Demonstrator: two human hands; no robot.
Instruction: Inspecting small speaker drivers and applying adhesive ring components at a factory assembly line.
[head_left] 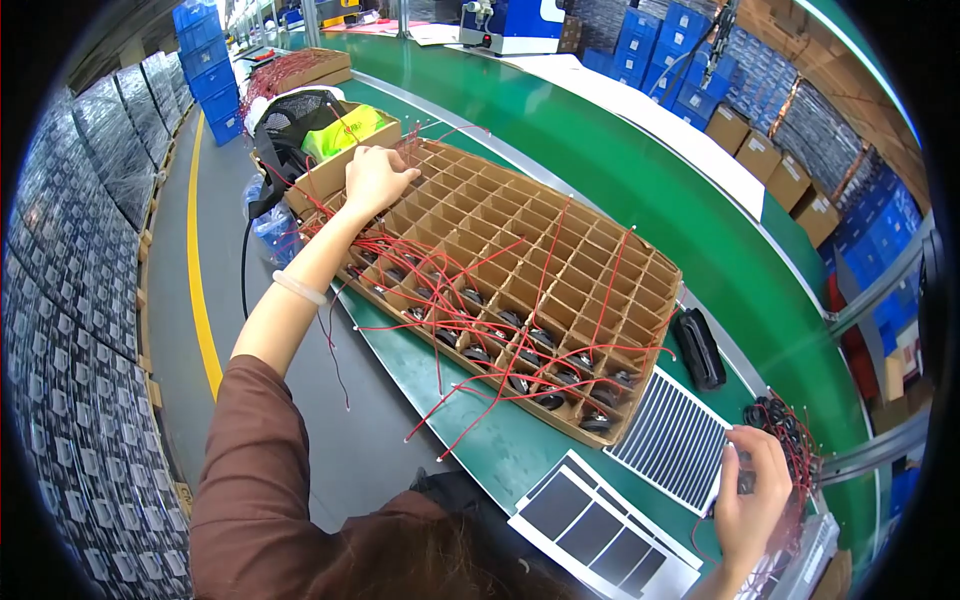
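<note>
A cardboard carton [560,235] divided into many small cells lies slantwise on the green table. Black round parts with red wires [450,325], which look like small speakers, fill cells along its near side. At the carton's far left end, my left hand [375,182] hovers with curled fingers; whatever they hold is hidden. My right hand [757,490] is at the lower right, thumb and forefinger pinched beside a striped sheet [672,438]. A dark bit shows behind its fingers, too small to name. Close by lies a heap of black parts with red wires [785,425].
A sheet with dark panels [590,525] lies at the table's near edge. Beyond the carton's right end is a black pouch [700,350]. A box with a black mesh bag and yellow cloth [345,130] stands far left. A green conveyor belt [640,190] runs behind.
</note>
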